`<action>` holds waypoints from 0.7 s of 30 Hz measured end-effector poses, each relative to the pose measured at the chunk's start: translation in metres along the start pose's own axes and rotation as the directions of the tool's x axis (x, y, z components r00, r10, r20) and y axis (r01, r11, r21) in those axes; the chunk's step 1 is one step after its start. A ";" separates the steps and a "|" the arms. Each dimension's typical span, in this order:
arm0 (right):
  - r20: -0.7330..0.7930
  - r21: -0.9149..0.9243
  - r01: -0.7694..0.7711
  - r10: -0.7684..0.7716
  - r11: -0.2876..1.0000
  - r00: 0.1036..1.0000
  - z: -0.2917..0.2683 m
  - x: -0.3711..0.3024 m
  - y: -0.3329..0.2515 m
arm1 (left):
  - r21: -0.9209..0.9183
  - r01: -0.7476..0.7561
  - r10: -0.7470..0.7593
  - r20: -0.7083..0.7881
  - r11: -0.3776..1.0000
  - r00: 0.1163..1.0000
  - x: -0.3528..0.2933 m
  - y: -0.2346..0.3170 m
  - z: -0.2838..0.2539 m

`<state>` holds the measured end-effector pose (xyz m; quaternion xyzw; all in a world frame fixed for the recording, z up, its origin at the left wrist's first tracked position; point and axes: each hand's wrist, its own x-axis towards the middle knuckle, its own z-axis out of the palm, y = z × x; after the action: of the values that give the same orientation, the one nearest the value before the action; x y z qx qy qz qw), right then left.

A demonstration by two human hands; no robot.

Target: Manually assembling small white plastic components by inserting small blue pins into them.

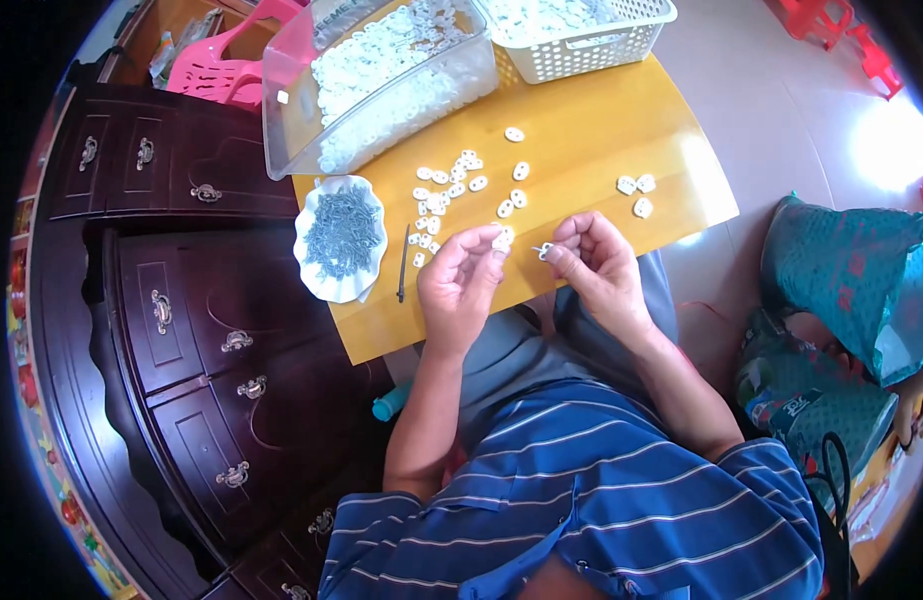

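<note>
At the left of the worktop (pixel 592 120), I see a scalloped white dish (pixel 337 291) holding small dark metal parts (pixel 347 230); beyond it stands a transparent bin (pixel 287 150) heaped with white parts. Next, a thin black rod (pixel 404 262) lies with its long axis near to far, beside loose white pieces (pixel 441 177). I read the left hand (pixel 462 275) as pinched closed on a white piece (pixel 502 240) between thumb and fingertips. Just to its right, across a narrow gap, the right hand (pixel 597 272) grips a small white part (pixel 546 252), from which a slender tip points left, towards the left grip; both hands are about equally near this gap. The near edge of the worktop passes beneath the wrists. For moving, I find room on the far side of the right hand, short of the perforated basket (pixel 582 64) and left of four white pieces (pixel 643 207).
</note>
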<state>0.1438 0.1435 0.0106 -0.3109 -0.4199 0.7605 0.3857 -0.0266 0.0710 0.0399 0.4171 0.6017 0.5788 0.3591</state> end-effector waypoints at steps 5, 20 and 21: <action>0.017 0.005 0.001 -0.001 1.000 1.000 0.003 -0.002 -0.003 | 0.009 0.005 -0.006 0.047 1.000 0.999 -0.002 0.000 0.004; 0.023 -0.058 -0.009 0.010 0.998 1.000 0.001 -0.003 -0.002 | 0.091 -0.052 0.042 0.109 0.994 0.993 -0.001 -0.003 0.007; 0.023 -0.058 -0.009 0.011 0.998 1.000 0.001 -0.002 -0.002 | 0.097 -0.065 0.052 0.126 0.993 0.991 -0.001 -0.004 0.006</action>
<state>0.1450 0.1418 0.0133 -0.3152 -0.4445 0.7535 0.3679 -0.0207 0.0723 0.0358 0.4872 0.5945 0.5309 0.3569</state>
